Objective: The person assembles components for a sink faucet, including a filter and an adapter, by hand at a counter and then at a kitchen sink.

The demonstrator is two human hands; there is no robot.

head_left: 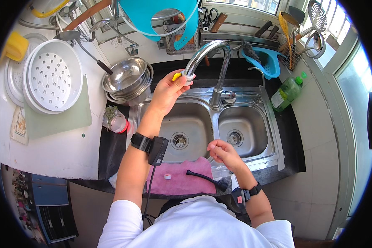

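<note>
Faucet tip (pixel 189 76) sits pinched in left hand (pixel 168 91); right hand (pixel 225 153) curls, contents unclear.

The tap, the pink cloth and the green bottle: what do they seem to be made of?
The tap: metal, probably chrome-plated, polished; bright, mirror-like highlights run along its curve.
The pink cloth: matt fabric, judging by its wrinkles and uneven edge; the fibre can't be told.
The green bottle: most likely smooth plastic, since its body looks translucent and glossy.

Nothing is readable — the label (pixel 279 98) on the green bottle (pixel 293 88) and the sticker (pixel 239 199) on the right wrist device (pixel 237 192) are too small.
</note>
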